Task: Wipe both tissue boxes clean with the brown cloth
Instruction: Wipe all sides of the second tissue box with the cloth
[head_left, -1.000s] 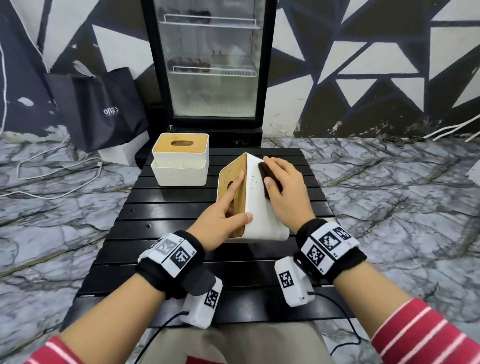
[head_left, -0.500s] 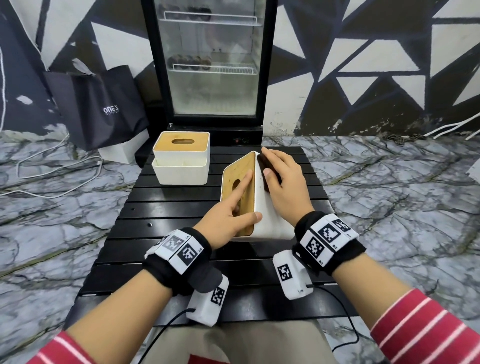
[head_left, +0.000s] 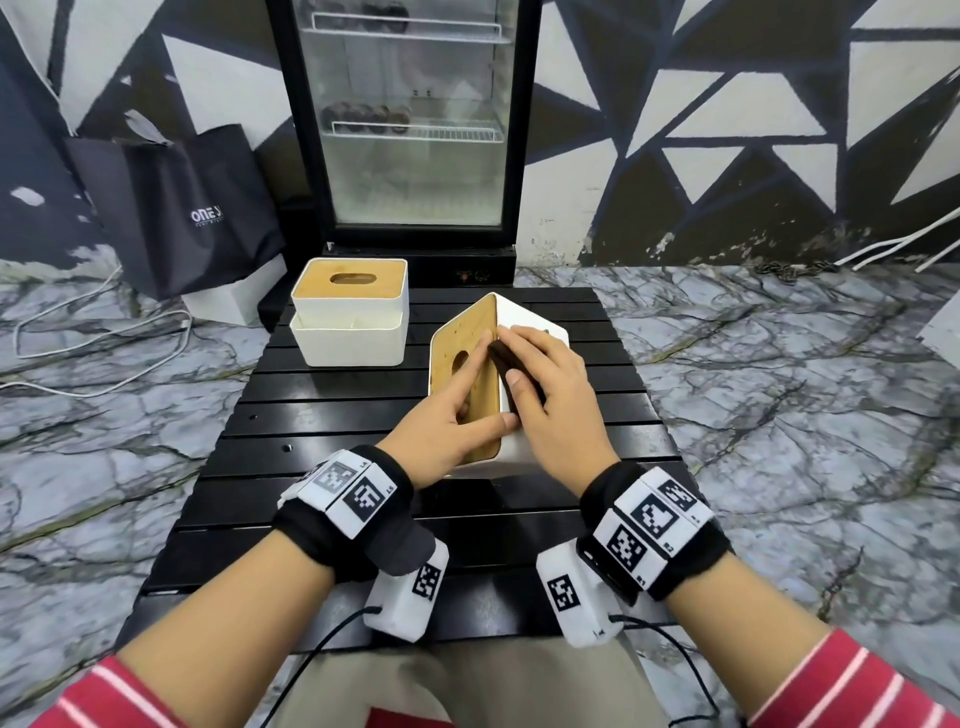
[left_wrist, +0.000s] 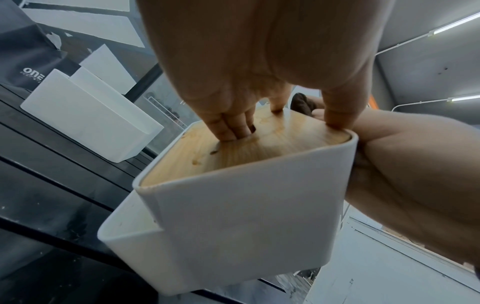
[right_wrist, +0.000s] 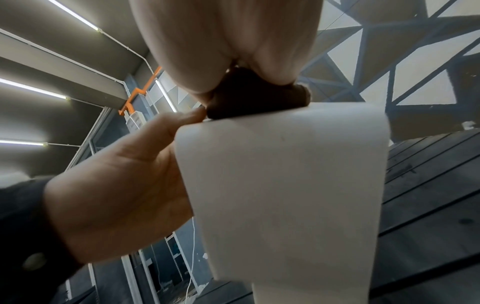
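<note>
The near tissue box (head_left: 514, 454), white with a wooden lid (head_left: 462, 338), is tipped on its side on the black slatted table (head_left: 322, 467), lid facing left. My left hand (head_left: 452, 421) grips it, with fingers (left_wrist: 233, 127) hooked in the lid's slot and the thumb on the rim. My right hand (head_left: 556, 395) holds the brown cloth (head_left: 506, 358) and presses it on the box's white side, right by the lid's edge. In the right wrist view the cloth (right_wrist: 254, 98) sits on the top edge of the box (right_wrist: 285, 185). The second tissue box (head_left: 348, 317) stands upright at the table's far left.
A glass-door fridge (head_left: 410, 130) stands right behind the table. A black bag (head_left: 182, 208) and a white box sit on the floor at the back left, with white cables (head_left: 78, 358) trailing over the marble floor. The table's near half holds nothing.
My right hand has slid the brown cloth leftward across the white side to the edge by the wooden lid. The left hand keeps its grip on the lid.
</note>
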